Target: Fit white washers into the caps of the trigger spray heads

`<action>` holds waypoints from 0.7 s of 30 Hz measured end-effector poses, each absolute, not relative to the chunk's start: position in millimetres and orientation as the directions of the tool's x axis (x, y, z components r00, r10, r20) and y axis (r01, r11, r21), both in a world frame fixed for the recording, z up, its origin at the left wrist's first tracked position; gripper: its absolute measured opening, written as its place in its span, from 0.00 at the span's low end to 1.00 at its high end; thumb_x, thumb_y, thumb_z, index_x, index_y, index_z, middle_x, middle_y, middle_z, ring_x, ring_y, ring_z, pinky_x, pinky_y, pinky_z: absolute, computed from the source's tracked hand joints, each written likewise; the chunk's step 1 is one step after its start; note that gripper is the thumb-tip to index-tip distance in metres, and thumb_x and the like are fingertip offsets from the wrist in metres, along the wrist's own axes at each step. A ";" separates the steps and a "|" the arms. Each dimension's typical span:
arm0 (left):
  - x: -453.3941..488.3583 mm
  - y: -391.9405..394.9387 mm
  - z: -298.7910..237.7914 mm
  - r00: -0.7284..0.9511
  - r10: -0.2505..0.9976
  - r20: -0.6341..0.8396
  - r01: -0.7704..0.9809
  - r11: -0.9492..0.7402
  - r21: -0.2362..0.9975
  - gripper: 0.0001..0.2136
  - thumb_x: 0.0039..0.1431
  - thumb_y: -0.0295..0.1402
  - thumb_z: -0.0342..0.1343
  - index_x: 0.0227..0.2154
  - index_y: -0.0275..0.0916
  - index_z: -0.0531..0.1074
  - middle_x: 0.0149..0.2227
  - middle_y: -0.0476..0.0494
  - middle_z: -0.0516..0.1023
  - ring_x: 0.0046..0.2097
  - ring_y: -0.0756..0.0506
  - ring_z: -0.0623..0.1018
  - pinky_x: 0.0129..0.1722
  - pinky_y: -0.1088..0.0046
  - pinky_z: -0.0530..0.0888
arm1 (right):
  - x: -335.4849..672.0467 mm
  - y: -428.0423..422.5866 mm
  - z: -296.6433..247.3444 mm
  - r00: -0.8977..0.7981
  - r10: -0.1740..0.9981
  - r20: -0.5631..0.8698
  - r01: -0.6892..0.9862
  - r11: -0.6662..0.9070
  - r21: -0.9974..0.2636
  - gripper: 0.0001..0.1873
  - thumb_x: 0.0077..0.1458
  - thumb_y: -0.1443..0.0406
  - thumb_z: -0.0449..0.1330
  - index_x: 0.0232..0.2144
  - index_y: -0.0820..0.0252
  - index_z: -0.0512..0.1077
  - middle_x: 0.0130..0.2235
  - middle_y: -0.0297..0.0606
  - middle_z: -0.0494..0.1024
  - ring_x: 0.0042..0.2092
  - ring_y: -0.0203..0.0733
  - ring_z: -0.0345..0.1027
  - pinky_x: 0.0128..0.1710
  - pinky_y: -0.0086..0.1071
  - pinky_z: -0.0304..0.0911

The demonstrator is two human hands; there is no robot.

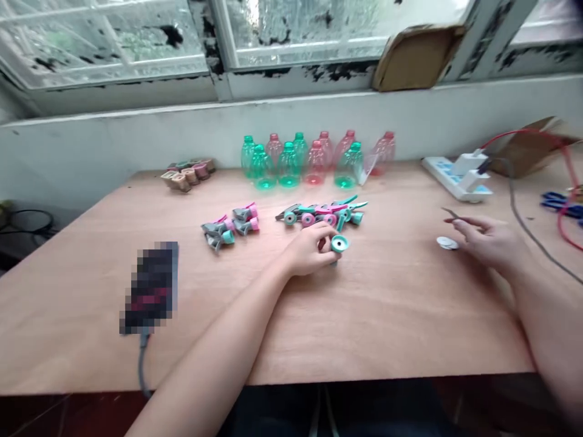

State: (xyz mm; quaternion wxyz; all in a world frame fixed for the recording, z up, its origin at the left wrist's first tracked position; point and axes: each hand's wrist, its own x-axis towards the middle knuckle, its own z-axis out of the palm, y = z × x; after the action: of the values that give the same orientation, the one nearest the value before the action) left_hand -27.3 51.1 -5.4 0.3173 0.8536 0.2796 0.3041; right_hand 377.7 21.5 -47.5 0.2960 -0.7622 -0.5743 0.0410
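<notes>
Left hand [303,250], fingers [321,229] curled around a teal spray cap [339,244], mid-worktop [273,340]: probably light, stiff, smooth plastic, safest held by its collar. Right hand [485,243], fingers pinched narrow on a thin metal tool [450,213], just above a white disc [447,243].

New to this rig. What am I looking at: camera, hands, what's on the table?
There's no machine here: a person works with bare hands, and the one picture comes from a camera on their head, looking forward and down. The left hand holds a small teal plastic part. The right hand pinches a thin metal tool near a white disc. On the wooden table stand green and pink plastic bottles, with a pile of pink and teal parts and a power strip.
</notes>
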 end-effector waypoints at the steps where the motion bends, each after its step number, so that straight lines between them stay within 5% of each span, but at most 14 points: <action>1: -27.7 50.8 -5.6 0.654 0.679 0.335 0.300 -0.639 0.708 0.08 0.49 0.28 0.58 0.34 0.36 0.72 0.38 0.45 0.70 0.31 0.52 0.68 0.32 0.75 0.68 | 358.7 18.7 -35.0 0.346 0.895 0.282 0.842 -0.163 -0.514 0.22 0.56 0.54 0.53 0.43 0.60 0.76 0.36 0.46 0.79 0.30 0.42 0.69 0.28 0.33 0.59; 5: -25.4 46.5 -6.8 0.643 0.694 0.323 0.362 -0.648 0.670 0.10 0.48 0.27 0.57 0.36 0.37 0.73 0.43 0.44 0.70 0.32 0.52 0.69 0.33 0.74 0.69 | 287.4 -0.6 -0.4 0.136 0.943 0.302 0.807 0.072 -0.586 0.22 0.55 0.52 0.55 0.42 0.59 0.77 0.32 0.42 0.81 0.27 0.40 0.69 0.25 0.30 0.59; 10: -24.3 41.7 -6.6 0.649 0.686 0.328 0.391 -0.671 0.630 0.10 0.50 0.28 0.56 0.37 0.37 0.73 0.42 0.44 0.70 0.34 0.50 0.70 0.34 0.73 0.69 | 217.5 -29.1 29.4 -0.310 0.883 0.352 0.858 0.420 -0.297 0.16 0.59 0.57 0.53 0.40 0.53 0.79 0.34 0.38 0.82 0.32 0.41 0.73 0.31 0.31 0.60; 15: -25.4 40.3 -4.8 0.670 0.666 0.327 0.401 -0.696 0.596 0.09 0.52 0.29 0.55 0.37 0.37 0.72 0.42 0.44 0.70 0.30 0.52 0.69 0.33 0.74 0.70 | 187.6 -32.3 44.0 -0.366 0.892 0.266 0.924 0.382 -0.008 0.17 0.61 0.60 0.50 0.36 0.54 0.79 0.32 0.38 0.81 0.33 0.43 0.72 0.29 0.30 0.54; 21: -26.1 37.8 -3.4 0.692 0.620 0.370 0.431 -0.766 0.477 0.11 0.52 0.29 0.54 0.40 0.39 0.72 0.42 0.43 0.71 0.42 0.45 0.73 0.42 0.69 0.71 | 171.7 -35.0 62.6 -0.405 0.904 0.140 0.901 0.368 0.231 0.18 0.59 0.68 0.49 0.26 0.60 0.76 0.29 0.43 0.78 0.27 0.41 0.68 0.25 0.30 0.47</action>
State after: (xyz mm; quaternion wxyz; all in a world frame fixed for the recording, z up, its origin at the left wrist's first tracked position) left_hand -26.1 37.8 -3.4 0.1793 0.9021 0.2913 0.2630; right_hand 171.7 -35.0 62.6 -0.0054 -0.5454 -0.8271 -0.1361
